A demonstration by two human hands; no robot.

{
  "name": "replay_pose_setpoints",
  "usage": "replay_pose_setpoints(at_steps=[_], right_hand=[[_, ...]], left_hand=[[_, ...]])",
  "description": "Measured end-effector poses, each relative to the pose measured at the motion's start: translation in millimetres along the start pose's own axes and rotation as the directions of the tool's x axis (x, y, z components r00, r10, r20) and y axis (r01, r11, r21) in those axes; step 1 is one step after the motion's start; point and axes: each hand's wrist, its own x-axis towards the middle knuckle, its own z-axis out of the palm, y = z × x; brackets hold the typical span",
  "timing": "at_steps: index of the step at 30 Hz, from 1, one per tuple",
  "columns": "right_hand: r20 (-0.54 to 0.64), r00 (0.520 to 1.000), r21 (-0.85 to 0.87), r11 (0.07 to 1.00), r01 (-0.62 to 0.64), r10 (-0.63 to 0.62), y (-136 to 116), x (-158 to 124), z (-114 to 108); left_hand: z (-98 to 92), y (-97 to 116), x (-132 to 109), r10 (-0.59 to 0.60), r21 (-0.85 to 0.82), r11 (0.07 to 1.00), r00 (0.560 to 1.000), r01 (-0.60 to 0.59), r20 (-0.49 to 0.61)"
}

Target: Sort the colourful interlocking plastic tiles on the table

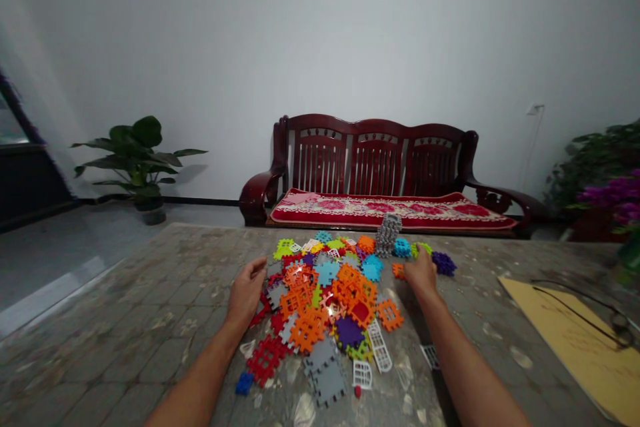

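A heap of colourful interlocking plastic tiles lies on the stone-patterned table: orange, blue, red, grey, green and purple pieces. My left hand rests at the heap's left edge, fingers curled down onto the grey and red tiles. At the heap's far right my right hand has its fingers closed around a green tile. A small upright stack of grey tiles stands just beyond, at the heap's far side.
A yellow folder with a black cord across it lies at the table's right. Behind the table stand a dark wooden bench with a red cushion, a potted plant at left, and purple flowers at right.
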Motion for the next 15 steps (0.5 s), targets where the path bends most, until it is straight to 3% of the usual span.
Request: replay_pose_setpoints(at_steps=[3, 6, 10, 15], right_hand=[[0.014, 0.992, -0.093, 0.988, 0.127, -0.126, -1.6, 21.5, -10.5], [0.101, 0.962, -0.164, 0.950, 0.267, -0.253, -2.9, 43.3, -18.0], [0.274, 0.911, -0.208, 0.906, 0.368, -0.307, -1.6, 64.5, -17.1], [0.346, 0.883, -0.213, 0.890, 0.403, -0.317, 1.0, 81.5, -2.6]], left_hand=[[0.4, -0.9, -0.6, 0.026, 0.041, 0.999, 1.000, -0.026, 0.008], [1.1, -3.2, -0.7, 0.050, 0.068, 0.996, 0.998, -0.051, 0.024], [1.6, -6.7, 0.7, 0.062, 0.106, 0.992, 0.996, -0.069, 0.068], [1.1, -9.6, 2.6, 0.075, 0.149, 0.985, 0.994, -0.086, 0.079]])
